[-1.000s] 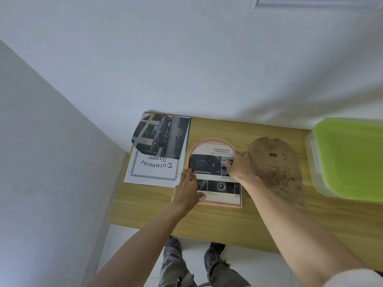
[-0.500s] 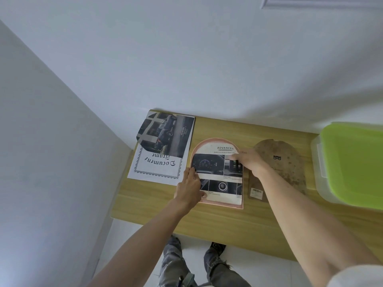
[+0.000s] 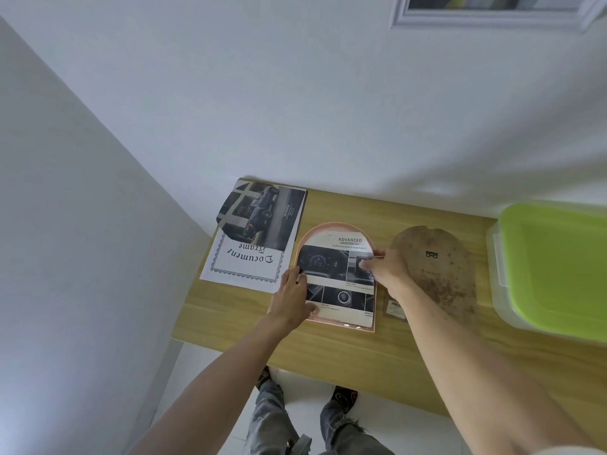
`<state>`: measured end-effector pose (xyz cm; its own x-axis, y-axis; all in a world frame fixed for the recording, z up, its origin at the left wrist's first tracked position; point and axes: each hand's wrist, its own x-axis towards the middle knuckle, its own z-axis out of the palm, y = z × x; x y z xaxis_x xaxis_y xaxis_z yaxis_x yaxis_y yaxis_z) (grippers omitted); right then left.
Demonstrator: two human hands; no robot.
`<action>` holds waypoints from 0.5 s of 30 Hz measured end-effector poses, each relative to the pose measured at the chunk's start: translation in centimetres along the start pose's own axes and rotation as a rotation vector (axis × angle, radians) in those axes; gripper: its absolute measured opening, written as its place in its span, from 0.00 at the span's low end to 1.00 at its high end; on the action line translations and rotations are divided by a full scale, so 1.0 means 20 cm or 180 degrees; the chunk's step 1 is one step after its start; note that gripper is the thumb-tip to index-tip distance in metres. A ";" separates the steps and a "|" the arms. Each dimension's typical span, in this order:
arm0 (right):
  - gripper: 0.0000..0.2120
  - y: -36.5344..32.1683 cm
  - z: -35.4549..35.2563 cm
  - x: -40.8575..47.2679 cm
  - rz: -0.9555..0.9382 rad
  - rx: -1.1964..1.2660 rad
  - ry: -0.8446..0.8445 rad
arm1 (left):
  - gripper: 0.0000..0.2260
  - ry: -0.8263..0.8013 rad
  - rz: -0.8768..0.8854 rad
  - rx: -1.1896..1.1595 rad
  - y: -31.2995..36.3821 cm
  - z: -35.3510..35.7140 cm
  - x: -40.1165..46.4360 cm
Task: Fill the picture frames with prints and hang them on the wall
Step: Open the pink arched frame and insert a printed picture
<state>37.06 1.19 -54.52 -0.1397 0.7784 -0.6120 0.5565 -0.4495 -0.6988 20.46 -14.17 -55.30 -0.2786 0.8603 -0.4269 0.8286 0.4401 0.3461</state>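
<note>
An arch-shaped pink picture frame [image 3: 341, 326] lies flat on the wooden table [image 3: 345, 356], with a car-dashboard print [image 3: 331, 274] headed "ADVANCED" laid in it. My left hand [image 3: 292, 298] presses on the print's left edge. My right hand [image 3: 384, 267] pinches the print's right edge near the top. The frame's brown arch-shaped backing board [image 3: 437, 267] lies just to the right of the frame. To the left lies a "Document Frame" sheet [image 3: 244, 264], partly covered by a dark car print [image 3: 262, 213].
A clear storage box with a green lid [image 3: 558, 270] stands at the table's right end. White walls meet in a corner at the left. A white-framed picture [image 3: 492, 11] hangs on the wall above. My legs and feet show below the table's front edge.
My right hand slid to the print's right edge and now pinches it. The left hand stays on the left edge. The view tilted up, showing the hung picture.
</note>
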 end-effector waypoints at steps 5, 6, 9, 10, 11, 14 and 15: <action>0.10 0.01 -0.04 -0.02 -0.0149 0.0096 0.0040 | 0.38 0.0133 0.0025 -0.0657 -0.02 -0.01 -0.01; 0.11 0.00 -0.05 -0.03 -0.0111 0.0236 0.0037 | 0.37 0.0273 -0.0012 -0.0857 -0.01 -0.02 -0.01; 0.10 -0.02 -0.09 -0.06 -0.0023 0.0539 -0.0051 | 0.26 0.0733 -0.0106 -0.1504 0.00 -0.06 -0.02; 0.10 -0.01 -0.10 -0.07 0.0007 0.0647 -0.0078 | 0.22 0.0808 -0.0130 -0.1687 0.01 -0.07 -0.01; 0.10 0.00 -0.11 -0.08 0.0052 0.0794 -0.0094 | 0.18 0.0861 -0.0140 -0.1880 0.01 -0.10 -0.01; 0.10 0.02 -0.13 -0.13 0.0078 0.1246 -0.0103 | 0.13 0.0908 -0.0318 -0.2360 0.00 -0.16 0.00; 0.09 0.02 -0.13 -0.15 0.0036 0.1290 -0.0112 | 0.13 0.0882 -0.0372 -0.2549 0.00 -0.17 0.00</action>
<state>39.82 -0.28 -52.07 -0.1674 0.7601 -0.6278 0.1912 -0.5997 -0.7770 18.77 -13.24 -52.48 -0.5360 0.7841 -0.3130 0.2232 0.4891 0.8432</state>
